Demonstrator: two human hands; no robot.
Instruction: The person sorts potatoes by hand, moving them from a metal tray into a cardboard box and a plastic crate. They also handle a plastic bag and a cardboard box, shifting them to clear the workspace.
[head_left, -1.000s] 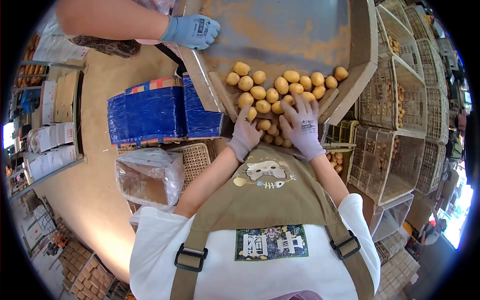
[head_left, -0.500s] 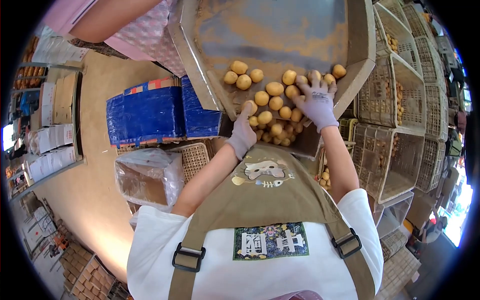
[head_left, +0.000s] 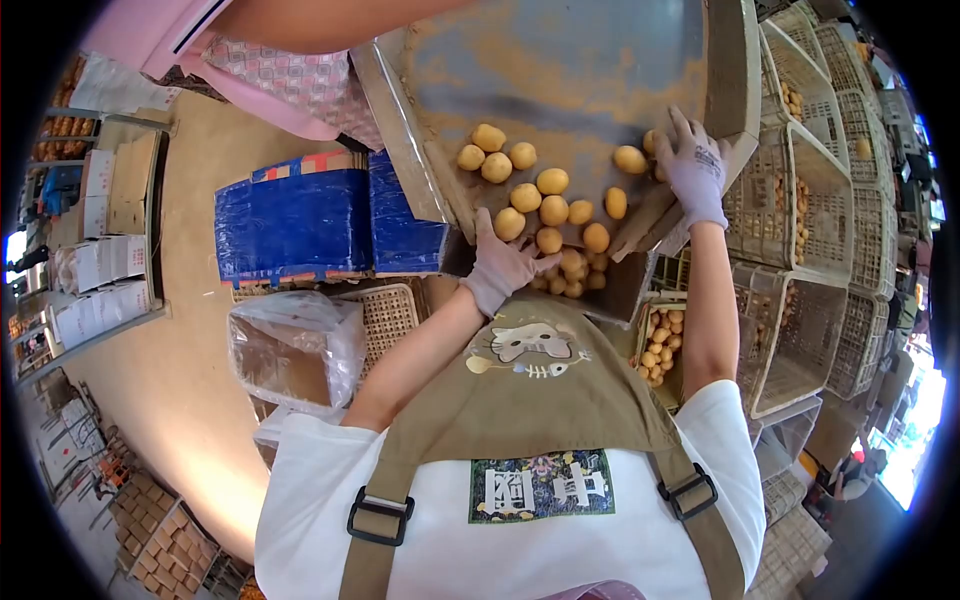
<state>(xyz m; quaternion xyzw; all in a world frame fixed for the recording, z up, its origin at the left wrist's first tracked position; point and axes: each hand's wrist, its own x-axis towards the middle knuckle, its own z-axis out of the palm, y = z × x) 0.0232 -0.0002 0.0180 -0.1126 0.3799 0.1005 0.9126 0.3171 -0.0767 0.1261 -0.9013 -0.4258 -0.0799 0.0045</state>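
Several yellow potatoes (head_left: pixel 552 181) lie on the worn metal surface of a framed sorting tray (head_left: pixel 560 60). More potatoes (head_left: pixel 572 270) sit in the box-like outlet at its near end. My left hand (head_left: pixel 500 265), in a pale glove, rests at that outlet with thumb and fingers apart; a potato (head_left: pixel 509 224) lies right beside the thumb. My right hand (head_left: pixel 692 168), also gloved, is at the tray's right side with fingers spread. It partly covers a potato (head_left: pixel 650 142) there; whether it touches it is hard to see.
Stacked plastic crates (head_left: pixel 800 200) line the right side, some holding potatoes. A potato-filled crate (head_left: pixel 660 345) stands beside my right arm. To the left are blue-wrapped boxes (head_left: pixel 292 225) and a plastic-lined crate (head_left: pixel 290 350). Another person's arm (head_left: pixel 320 22) reaches across at top left.
My right hand has moved right, away from the middle potatoes. My left hand has shifted slightly down at the outlet. Some potatoes have shifted, and fewer show in the outlet.
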